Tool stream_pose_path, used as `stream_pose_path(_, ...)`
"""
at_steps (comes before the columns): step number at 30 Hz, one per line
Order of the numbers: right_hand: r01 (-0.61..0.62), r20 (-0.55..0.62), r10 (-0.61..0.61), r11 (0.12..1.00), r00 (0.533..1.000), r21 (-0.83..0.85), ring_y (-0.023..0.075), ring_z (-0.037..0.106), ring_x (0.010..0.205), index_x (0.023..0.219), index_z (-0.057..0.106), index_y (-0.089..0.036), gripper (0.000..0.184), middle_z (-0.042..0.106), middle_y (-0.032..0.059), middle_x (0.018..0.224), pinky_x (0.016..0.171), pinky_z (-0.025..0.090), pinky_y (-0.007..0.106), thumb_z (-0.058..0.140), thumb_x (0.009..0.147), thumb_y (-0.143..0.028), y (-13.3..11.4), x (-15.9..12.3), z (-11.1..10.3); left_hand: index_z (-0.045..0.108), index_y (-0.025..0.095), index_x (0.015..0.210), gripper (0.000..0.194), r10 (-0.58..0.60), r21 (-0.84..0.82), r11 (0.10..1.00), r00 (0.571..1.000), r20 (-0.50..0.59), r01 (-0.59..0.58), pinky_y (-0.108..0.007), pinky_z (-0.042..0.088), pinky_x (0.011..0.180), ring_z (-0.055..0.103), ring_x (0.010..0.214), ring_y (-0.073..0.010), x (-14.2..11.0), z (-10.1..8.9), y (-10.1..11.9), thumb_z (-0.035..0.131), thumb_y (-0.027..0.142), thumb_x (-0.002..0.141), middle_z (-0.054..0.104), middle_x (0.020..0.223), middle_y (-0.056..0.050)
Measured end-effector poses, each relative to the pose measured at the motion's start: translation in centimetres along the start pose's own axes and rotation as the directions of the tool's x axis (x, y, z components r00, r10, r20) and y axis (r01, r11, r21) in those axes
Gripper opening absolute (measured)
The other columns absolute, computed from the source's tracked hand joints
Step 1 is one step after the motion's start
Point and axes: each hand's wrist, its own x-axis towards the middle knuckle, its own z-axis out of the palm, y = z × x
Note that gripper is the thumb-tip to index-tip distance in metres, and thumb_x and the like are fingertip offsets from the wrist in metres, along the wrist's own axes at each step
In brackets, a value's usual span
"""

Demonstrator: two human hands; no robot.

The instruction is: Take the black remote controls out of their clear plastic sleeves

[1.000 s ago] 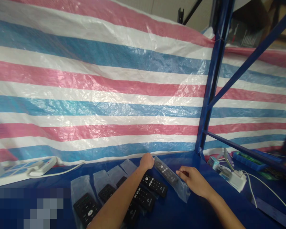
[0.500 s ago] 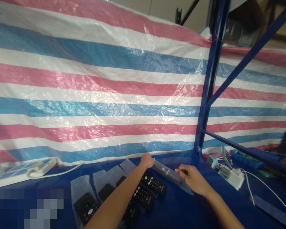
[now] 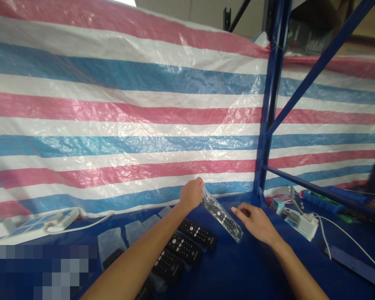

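Observation:
My left hand [image 3: 192, 194] pinches the top end of a clear plastic bag with a black remote control [image 3: 223, 217] inside. The bagged remote hangs slanted, its lower end toward the right. To the right of it, my right hand [image 3: 255, 223] is apart from the bag, fingers loosely curled with a gap between thumb and forefinger, holding nothing. Below my left forearm several black remotes [image 3: 183, 249] lie in a slanted row on the blue table [image 3: 237, 275], each on or partly in a clear bag [image 3: 111, 241]. My forearm hides some of them.
Behind the table hangs a striped plastic sheet [image 3: 128, 141]. A blue metal rack post [image 3: 270, 104] rises at the right. White power strips [image 3: 62, 220] lie at the left; white plugs and cables [image 3: 308, 225], a blue tray [image 3: 321, 201] and a flat dark strip [image 3: 356, 266] lie at the right.
My left hand has risen with the bagged remote, which now hangs more steeply. My right hand has come off its lower end. The view has shifted slightly.

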Motion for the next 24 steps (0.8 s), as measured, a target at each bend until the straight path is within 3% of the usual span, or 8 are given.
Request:
stream_pose_path(4,-0.050,0.197,0.066,0.995,0.978,-0.084,0.0187,0.058,0.068,0.090,0.065,-0.020,0.046,0.064,0.0028,0.073,0.056,0.035,0.025,0.056,0.074,-0.062,0.0,-0.3,0.2,0.061,0.021,0.090,0.026,0.033,0.003,0.999,0.996,-0.077,-0.033,-0.027,0.038,0.067,0.061,0.086,-0.0199,0.1,-3.1,1.2,0.036,0.026,0.093,0.067,0.090,-0.005)
stream_pose_path(8,0.000,0.314,0.036,0.993,0.949,-0.114,0.0176,0.059,0.068,0.081,0.065,-0.021,0.028,0.066,0.0009,0.073,0.054,0.031,0.023,0.068,0.069,-0.046,-0.5,-0.6,1.2,0.061,0.019,0.080,0.027,0.102,0.022,0.995,0.981,-0.163,-0.100,-0.027,0.036,0.061,0.060,0.075,-0.0191,-0.1,-4.9,1.8,0.038,0.025,0.092,0.065,0.077,-0.004)
stream_pose_path(14,0.020,0.308,0.026,0.989,0.951,-0.145,0.0182,0.062,0.069,0.071,0.063,-0.021,0.019,0.067,0.0003,0.072,0.054,0.030,0.023,0.066,0.071,-0.039,-0.6,-0.6,1.3,0.062,0.020,0.082,0.023,0.151,-0.006,0.987,0.943,-0.295,-0.160,-0.026,0.037,0.061,0.058,0.070,-0.0179,-0.2,-7.2,1.9,0.041,0.025,0.090,0.065,0.074,-0.002)
stream_pose_path(18,-0.060,0.277,0.134,0.964,0.952,-0.260,0.0230,0.066,0.076,0.072,0.066,-0.022,0.016,0.070,0.0032,0.075,0.055,0.032,0.025,0.064,0.071,-0.038,0.1,-0.4,0.4,0.062,0.019,0.080,0.021,0.182,-0.120,0.958,0.874,-0.451,-0.261,-0.026,0.041,0.065,0.056,0.066,-0.0156,0.4,-10.0,0.7,0.044,0.027,0.087,0.063,0.069,0.000)
stream_pose_path(20,-0.135,0.231,0.214,0.939,0.949,-0.317,0.0264,0.067,0.082,0.075,0.067,-0.022,0.017,0.072,0.0058,0.081,0.056,0.034,0.026,0.062,0.072,-0.038,0.5,-0.2,-0.3,0.063,0.018,0.079,0.021,0.118,-0.228,0.937,0.851,-0.511,-0.266,-0.026,0.043,0.068,0.058,0.066,-0.0153,1.1,-10.9,-0.8,0.046,0.029,0.085,0.063,0.068,0.001)
stream_pose_path(21,-0.178,0.198,0.253,0.926,0.947,-0.333,0.0280,0.067,0.085,0.078,0.068,-0.022,0.019,0.072,0.0072,0.084,0.057,0.036,0.027,0.061,0.073,-0.039,0.6,-0.1,-0.6,0.063,0.018,0.080,0.022,0.056,-0.293,0.927,0.860,-0.507,-0.233,-0.025,0.044,0.069,0.058,0.067,-0.0152,1.6,-10.9,-1.6,0.046,0.030,0.084,0.064,0.070,0.000)
stream_pose_path(24,-0.297,0.092,0.341,0.902,0.936,-0.314,0.0298,0.067,0.089,0.086,0.068,-0.022,0.028,0.073,0.0092,0.090,0.061,0.040,0.030,0.056,0.077,-0.046,1.1,0.2,-1.4,0.064,0.016,0.089,0.028,-0.157,-0.433,0.901,0.929,-0.335,-0.004,-0.025,0.046,0.067,0.061,0.071,-0.0155,2.6,-8.9,-4.5,0.043,0.034,0.084,0.068,0.079,-0.003)
